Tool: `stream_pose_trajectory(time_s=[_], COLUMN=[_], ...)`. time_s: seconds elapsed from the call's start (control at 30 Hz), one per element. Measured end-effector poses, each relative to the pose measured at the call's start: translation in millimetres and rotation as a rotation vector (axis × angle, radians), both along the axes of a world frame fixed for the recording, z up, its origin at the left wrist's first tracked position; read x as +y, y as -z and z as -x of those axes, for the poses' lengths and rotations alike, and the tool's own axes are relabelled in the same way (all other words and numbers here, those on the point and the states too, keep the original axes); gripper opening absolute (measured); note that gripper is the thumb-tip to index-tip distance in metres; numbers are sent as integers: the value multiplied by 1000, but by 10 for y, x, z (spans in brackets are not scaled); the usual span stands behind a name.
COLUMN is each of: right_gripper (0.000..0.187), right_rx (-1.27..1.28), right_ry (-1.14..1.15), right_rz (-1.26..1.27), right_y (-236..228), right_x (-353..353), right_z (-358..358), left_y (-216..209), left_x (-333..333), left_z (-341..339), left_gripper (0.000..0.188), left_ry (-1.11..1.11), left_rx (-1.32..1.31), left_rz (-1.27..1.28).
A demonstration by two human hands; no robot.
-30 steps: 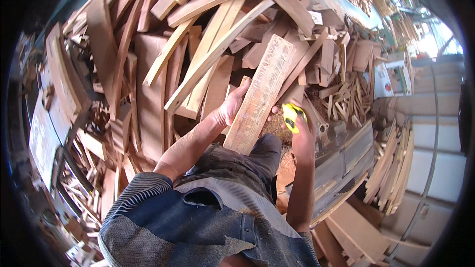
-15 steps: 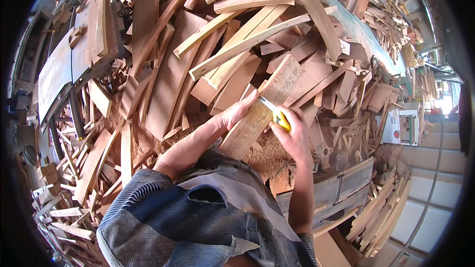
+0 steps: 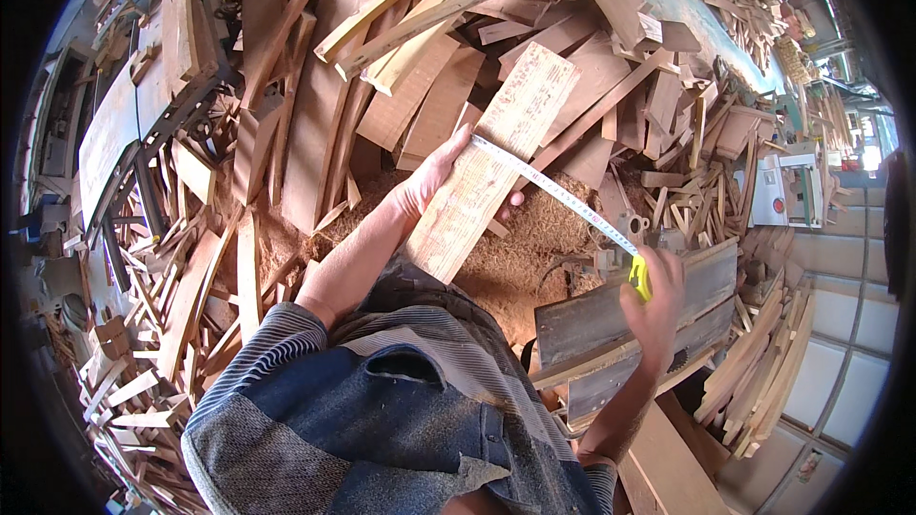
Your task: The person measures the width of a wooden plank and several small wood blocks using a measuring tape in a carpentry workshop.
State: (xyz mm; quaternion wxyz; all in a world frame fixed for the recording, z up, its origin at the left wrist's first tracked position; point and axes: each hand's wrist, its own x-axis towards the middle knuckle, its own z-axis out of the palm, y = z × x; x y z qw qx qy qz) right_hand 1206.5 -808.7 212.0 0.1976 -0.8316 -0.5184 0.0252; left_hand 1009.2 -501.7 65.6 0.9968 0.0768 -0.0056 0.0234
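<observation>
The person looks down at a big messy heap of wood scraps. The left hand is curled around a pale, flat wooden board. The thumb lies along the near edge and the fingertips peek out from under the far edge. The board is held up over the heap, tilted, with its far end pointing up and to the right.

The right hand is closed around a yellow tape measure case. The white tape blade is pulled out of the case. It runs up and to the left, across the face of the board, and its end sits at the board's left edge, just beside the left thumb.

Under the board there is a mound of sawdust. Below the right hand there is a dark grey plank lying on more planks. Thin wood strips are stacked to the right of it. Far off on the right there is a pale machine with a red spot on it. At the bottom of the view is the person's own blue and grey striped top.
</observation>
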Motion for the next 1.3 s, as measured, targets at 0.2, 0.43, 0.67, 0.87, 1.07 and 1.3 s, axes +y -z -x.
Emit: stream_pose_trajectory(time_s=[0.2,0.43,0.67,0.87,1.07,1.3], right_gripper=[54,53,54,56,44,41], right_rx=[47,27,52,618,660,637], right_ry=[-14,-158,-257,-133,-134,-166], right_rz=[-9,0,92,-155,-193,-41], right_y=[-88,-120,-74,314,532,776], right_x=[-8,378,953,1613,2402,2475], right_z=[85,310,685,1422,2364,2984], left_y=[-195,-247,-153,56,73,316], left_x=[-26,55,388,714,779,849], left_z=[205,686,1354,1804,2171,2480], left_gripper=[89,73,81,81,61,44], left_ry=[-25,-235,-382,-524,-685,-981], left_rx=[27,228,408,169,294,451], left_rz=[7,-182,-234,-489,-358,-242])
